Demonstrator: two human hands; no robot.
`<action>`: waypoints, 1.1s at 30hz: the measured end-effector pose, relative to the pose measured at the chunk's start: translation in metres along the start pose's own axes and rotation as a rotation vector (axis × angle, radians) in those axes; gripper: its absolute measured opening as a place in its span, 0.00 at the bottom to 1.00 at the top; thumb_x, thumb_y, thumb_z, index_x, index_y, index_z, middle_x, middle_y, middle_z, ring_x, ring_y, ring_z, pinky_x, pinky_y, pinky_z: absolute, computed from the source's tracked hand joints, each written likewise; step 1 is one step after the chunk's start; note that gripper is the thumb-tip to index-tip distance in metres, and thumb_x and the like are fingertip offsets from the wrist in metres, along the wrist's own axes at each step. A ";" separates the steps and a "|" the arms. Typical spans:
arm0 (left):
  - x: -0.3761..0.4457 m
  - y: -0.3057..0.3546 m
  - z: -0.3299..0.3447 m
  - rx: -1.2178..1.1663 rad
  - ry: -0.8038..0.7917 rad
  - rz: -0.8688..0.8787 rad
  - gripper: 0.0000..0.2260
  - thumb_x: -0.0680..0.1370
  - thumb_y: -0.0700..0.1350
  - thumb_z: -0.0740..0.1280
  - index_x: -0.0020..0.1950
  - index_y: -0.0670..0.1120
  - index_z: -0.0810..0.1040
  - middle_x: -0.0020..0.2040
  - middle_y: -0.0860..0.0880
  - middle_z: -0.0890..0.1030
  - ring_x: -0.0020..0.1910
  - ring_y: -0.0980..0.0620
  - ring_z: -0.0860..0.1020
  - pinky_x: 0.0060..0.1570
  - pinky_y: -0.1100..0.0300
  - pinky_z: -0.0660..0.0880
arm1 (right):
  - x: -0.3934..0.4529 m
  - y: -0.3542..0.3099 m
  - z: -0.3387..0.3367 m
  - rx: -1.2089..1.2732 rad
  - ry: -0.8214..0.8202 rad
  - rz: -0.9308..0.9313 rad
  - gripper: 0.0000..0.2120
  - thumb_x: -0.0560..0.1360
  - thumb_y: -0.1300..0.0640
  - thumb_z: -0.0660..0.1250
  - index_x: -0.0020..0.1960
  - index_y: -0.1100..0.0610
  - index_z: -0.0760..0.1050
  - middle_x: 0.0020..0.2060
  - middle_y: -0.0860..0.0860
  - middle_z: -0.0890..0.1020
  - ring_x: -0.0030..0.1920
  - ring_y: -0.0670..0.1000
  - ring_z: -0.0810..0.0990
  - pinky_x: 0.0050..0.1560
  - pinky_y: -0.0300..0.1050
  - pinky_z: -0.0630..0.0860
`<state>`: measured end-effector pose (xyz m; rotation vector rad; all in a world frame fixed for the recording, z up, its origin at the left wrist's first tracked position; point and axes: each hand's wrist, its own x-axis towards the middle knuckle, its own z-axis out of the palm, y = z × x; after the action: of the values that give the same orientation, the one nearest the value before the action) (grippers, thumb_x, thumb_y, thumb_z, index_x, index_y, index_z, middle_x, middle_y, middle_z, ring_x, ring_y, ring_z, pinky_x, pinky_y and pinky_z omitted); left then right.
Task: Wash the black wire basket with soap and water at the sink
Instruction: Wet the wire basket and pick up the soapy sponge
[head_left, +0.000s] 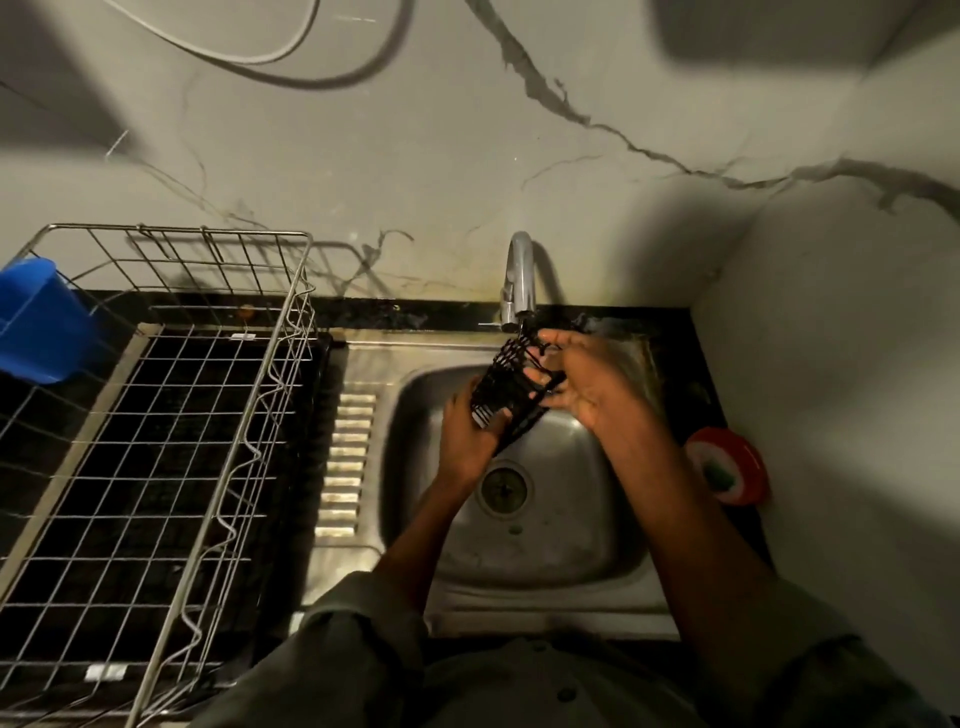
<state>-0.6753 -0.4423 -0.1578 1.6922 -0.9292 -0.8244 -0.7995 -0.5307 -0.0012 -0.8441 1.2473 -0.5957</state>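
A small black wire basket (511, 387) is held tilted over the steel sink (571, 540), its upper end right under the spout of the tap (519, 275). My left hand (467, 431) grips its lower end from the left. My right hand (592, 384) holds its upper right side, fingers spread along the wires. Motion blur hides whether water is running.
A large metal wire dish rack (156, 415) fills the counter on the left, with a blue plastic cup (36, 322) hung at its far left corner. A round red container (727, 467) sits right of the sink. Walls close in behind and to the right.
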 end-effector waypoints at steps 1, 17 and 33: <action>0.009 -0.015 0.002 0.017 0.032 0.023 0.27 0.78 0.62 0.71 0.74 0.51 0.75 0.67 0.49 0.80 0.67 0.49 0.79 0.67 0.43 0.76 | 0.001 -0.002 0.003 0.028 -0.016 0.009 0.22 0.79 0.73 0.55 0.67 0.57 0.73 0.53 0.55 0.80 0.54 0.59 0.78 0.60 0.63 0.75; -0.019 0.033 -0.001 -0.211 0.009 -0.366 0.22 0.84 0.41 0.65 0.79 0.48 0.70 0.77 0.47 0.72 0.72 0.48 0.72 0.70 0.55 0.71 | -0.025 -0.007 -0.049 0.427 0.100 -0.076 0.17 0.78 0.67 0.66 0.66 0.62 0.73 0.56 0.61 0.81 0.51 0.65 0.83 0.46 0.54 0.81; 0.005 -0.004 -0.052 -0.802 -0.300 -0.833 0.30 0.76 0.71 0.66 0.49 0.42 0.83 0.44 0.41 0.81 0.42 0.42 0.79 0.46 0.49 0.77 | -0.011 0.023 -0.066 -0.223 0.203 -0.358 0.13 0.75 0.33 0.66 0.46 0.41 0.79 0.35 0.44 0.78 0.31 0.45 0.75 0.31 0.46 0.77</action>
<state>-0.6272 -0.4234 -0.1481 1.1975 0.0370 -1.7517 -0.8678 -0.5236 -0.0198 -1.2324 1.3733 -0.8557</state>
